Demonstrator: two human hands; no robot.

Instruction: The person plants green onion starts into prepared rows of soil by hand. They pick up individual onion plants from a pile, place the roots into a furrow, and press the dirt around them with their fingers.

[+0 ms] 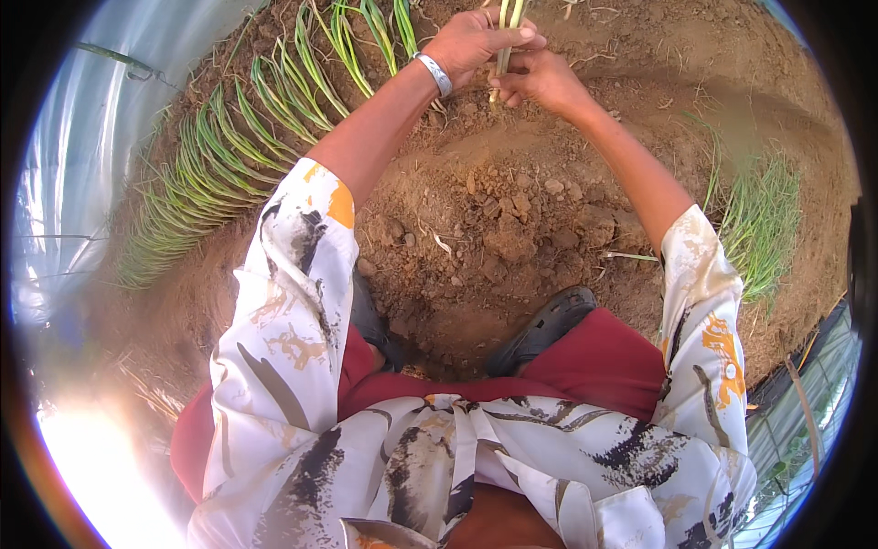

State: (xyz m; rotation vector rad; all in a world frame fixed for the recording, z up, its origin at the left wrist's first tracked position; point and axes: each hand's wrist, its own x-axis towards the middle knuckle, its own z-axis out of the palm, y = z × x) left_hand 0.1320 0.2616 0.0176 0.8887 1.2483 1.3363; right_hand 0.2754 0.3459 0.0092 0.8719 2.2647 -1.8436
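Observation:
At the top middle, my left hand (470, 40) and my right hand (538, 79) meet around a few pale plant stems (506, 41), which look like green onion seedlings. The left fingers and thumb hold the stems higher up, while the right fingertips pinch their lower ends. The tops of these stems run out of the picture. A silver bangle (434, 73) circles my left wrist. Rows of similar green plants (219, 158) lie side by side on the soil at the upper left, leaning one way, with roots showing on some.
Loose brown soil (507, 226) with clods lies before my feet, in dark clogs (559, 319). A heap of thin green plants (761, 226) rests at the right. One loose stem (631, 257) lies nearby. Plastic sheeting (75, 165) borders the left.

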